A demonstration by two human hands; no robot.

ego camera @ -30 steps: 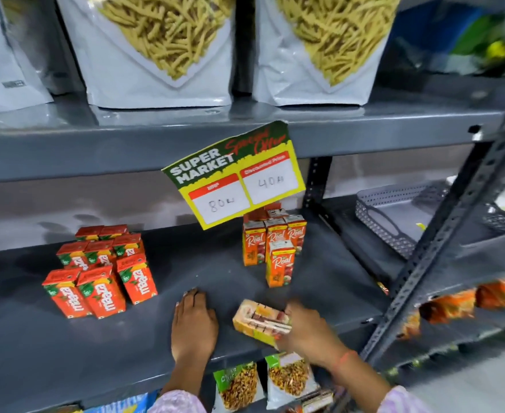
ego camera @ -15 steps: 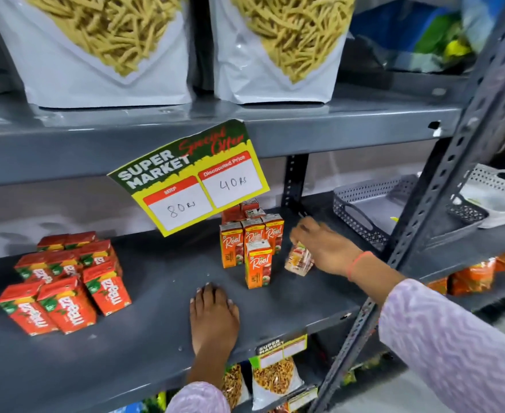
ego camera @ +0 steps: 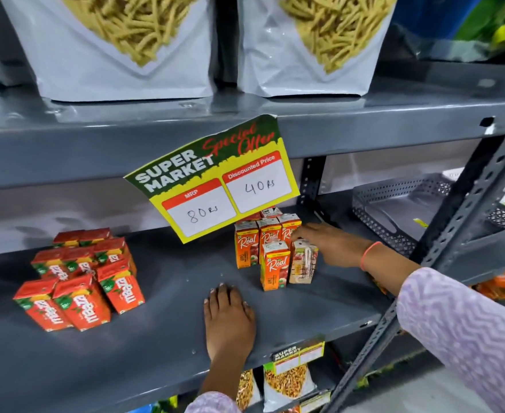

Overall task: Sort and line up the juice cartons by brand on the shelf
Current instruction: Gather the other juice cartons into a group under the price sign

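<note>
Right hand (ego camera: 331,245) resting loosely, fingers on upright beige straw-side juice carton (ego camera: 303,262) beside orange Real cartons (ego camera: 270,248) on grey metal shelf (ego camera: 170,293); left hand (ego camera: 228,320) flat, empty.

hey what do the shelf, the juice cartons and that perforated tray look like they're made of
Shelf: probably painted metal, grey and slightly glossy, with punched steel-style uprights.
Juice cartons: printed coated paperboard, folded tops, crisp edges.
Perforated tray: likely moulded plastic; grey, regular holes, though metal isn't excluded.

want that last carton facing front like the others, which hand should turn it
Right. The right hand already rests on the back-facing carton beside the Real cartons, while the left hand lies flat on the shelf, probably bracing.
</note>
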